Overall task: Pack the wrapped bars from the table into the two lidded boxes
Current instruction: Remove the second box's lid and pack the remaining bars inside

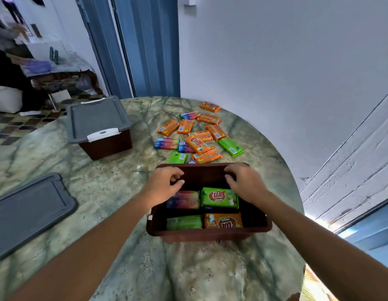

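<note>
Marble-patterned round table (58,153); blue door (145,46) behind; white wall (275,61); patterned floor tiles (14,124).

"kuat" on the green bar (219,197) in the box; the orange bar (223,221) seemingly matches, upside down.

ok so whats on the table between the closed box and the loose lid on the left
Nothing: in the head view the stretch of marble table between the closed box and the loose grey lid is bare. The wrapped bars lie off to the right.
</note>
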{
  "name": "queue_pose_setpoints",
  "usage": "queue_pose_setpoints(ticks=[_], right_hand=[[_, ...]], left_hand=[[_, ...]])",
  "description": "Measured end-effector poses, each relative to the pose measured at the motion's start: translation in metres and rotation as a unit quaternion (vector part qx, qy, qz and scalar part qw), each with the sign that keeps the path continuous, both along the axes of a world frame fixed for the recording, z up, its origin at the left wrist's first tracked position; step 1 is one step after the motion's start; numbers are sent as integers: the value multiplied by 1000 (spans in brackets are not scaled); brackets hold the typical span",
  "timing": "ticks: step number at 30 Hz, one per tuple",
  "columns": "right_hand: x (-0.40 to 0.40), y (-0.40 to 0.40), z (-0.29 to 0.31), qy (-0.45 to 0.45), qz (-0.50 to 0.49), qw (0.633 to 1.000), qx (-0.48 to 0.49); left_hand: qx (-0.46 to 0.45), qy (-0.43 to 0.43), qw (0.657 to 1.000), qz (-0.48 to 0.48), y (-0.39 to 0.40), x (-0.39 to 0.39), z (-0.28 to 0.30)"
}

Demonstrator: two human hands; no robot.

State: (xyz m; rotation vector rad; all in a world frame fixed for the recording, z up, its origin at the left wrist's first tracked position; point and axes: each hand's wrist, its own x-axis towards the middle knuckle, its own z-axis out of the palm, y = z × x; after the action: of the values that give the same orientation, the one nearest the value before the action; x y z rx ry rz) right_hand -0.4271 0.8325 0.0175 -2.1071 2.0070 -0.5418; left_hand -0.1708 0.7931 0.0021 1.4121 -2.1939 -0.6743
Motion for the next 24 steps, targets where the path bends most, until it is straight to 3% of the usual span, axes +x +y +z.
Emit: queue_pose_setpoints(ticks=[2, 4, 7, 10, 15, 24], right_hand=[[-22, 0, 8, -44, -112, 991, -51], [-41, -2, 6, -84, -227, 970, 17], [-52, 3, -10, -215, -295, 913, 180], [-52, 7, -30, -339, -286, 874, 200], [-49, 1, -39, -319, -290, 892, 138], [-99, -38, -34, -272, -251, 920, 125]], left_hand=[[-81, 16, 994, 69, 5, 16, 7], [-110, -18, 986, 124, 8, 26, 0], [0, -48, 978, 203, 16, 27, -8], [166, 85, 939, 289, 12, 24, -18], [273, 231, 878, 318, 8, 28, -21], [307, 281, 855, 309, 23, -11, -8]])
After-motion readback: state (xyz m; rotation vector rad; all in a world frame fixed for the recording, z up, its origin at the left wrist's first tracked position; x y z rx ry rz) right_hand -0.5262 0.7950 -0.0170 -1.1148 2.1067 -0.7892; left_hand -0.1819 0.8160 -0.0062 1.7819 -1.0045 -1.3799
